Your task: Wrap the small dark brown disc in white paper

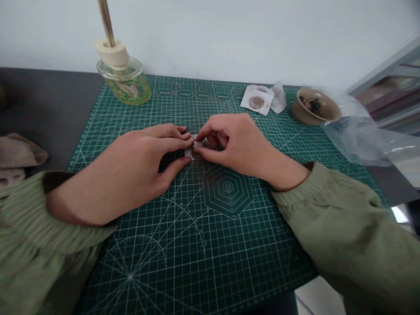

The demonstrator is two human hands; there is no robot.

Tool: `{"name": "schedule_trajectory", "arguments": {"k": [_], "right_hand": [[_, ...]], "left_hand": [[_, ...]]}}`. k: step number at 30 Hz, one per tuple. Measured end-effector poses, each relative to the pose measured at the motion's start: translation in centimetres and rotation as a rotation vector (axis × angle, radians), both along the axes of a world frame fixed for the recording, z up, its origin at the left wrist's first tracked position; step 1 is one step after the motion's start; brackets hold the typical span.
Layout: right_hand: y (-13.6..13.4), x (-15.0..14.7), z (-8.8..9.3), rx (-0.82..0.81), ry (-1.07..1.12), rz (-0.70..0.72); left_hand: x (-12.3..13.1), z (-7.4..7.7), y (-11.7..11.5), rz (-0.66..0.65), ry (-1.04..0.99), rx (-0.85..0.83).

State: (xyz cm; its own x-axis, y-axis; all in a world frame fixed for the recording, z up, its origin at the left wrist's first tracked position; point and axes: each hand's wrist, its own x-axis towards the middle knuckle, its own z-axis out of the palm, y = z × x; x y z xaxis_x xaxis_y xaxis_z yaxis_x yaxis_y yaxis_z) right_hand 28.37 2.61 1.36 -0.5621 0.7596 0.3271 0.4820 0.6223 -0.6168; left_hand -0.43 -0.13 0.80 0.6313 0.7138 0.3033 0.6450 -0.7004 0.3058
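The left hand (141,159) and right hand (234,146) are both curled, their fingertips pinching a small folded piece of whitish paper (192,151) between them, over the middle of a green cutting mat (262,245). Farther along the mat lie a brown-stained paper square (256,99) and a glazed brown bowl (315,107), which touches a clear plastic bag (364,131). A glass bottle (124,83) stands at the mat's far left corner.

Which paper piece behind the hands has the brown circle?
The squarish sheet on the left: it lies flat and bears a round brown mark, while the crumpled white piece beside it shows none.
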Motion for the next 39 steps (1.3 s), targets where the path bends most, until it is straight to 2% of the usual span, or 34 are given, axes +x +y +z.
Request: {"name": "schedule_trajectory", "arguments": {"k": [3, 8, 11, 13, 15, 18, 20, 24, 26, 32, 39], "right_hand": [[0.0, 0.3, 0.0, -0.018, -0.011, 0.099], [0.1, 0.6, -0.1, -0.003, 0.001, 0.004], [-0.1, 0.2, -0.1, -0.027, 0.049, 0.158], [-0.4, 0.1, 0.0, -0.125, 0.154, 0.182], [-0.7, 0.2, 0.4, -0.271, 0.31, 0.129], [-1.0, 0.2, 0.9, -0.446, 0.532, 0.094], [-1.0, 0.1, 0.9, -0.522, 0.629, 0.152], [-1.0, 0.2, 0.3, -0.614, 0.735, 0.357], [-1.0, 0.3, 0.1, -0.63, 0.745, 0.41], [-1.4, 0.3, 0.7, -0.625, 0.672, 0.373], [-1.7, 0.0, 1.2, -0.652, 0.664, 0.285]], "left_hand": [[0.1, 0.0, -0.1, 0.006, -0.004, -0.019], [0.2, 0.0, -0.2, 0.008, -0.048, -0.061], [0.0, -0.1, -0.2, 0.006, -0.038, -0.057], [-0.1, 0.0, -0.2, -0.008, -0.022, -0.046], [-0.1, 0.3, -0.4, -0.009, -0.052, -0.008], [0.5, 1.3, -1.2, 0.027, -0.233, 0.058], [1.1, 1.8, -1.8, 0.053, -0.368, 0.073], [1.7, 2.3, -2.6, 0.104, -0.446, 0.026], [1.7, 2.2, -2.8, 0.104, -0.478, 0.02], [1.5, 2.1, -3.0, 0.067, -0.528, 0.062], [1.4, 2.1, -2.9, 0.002, -0.469, 0.13]]}}
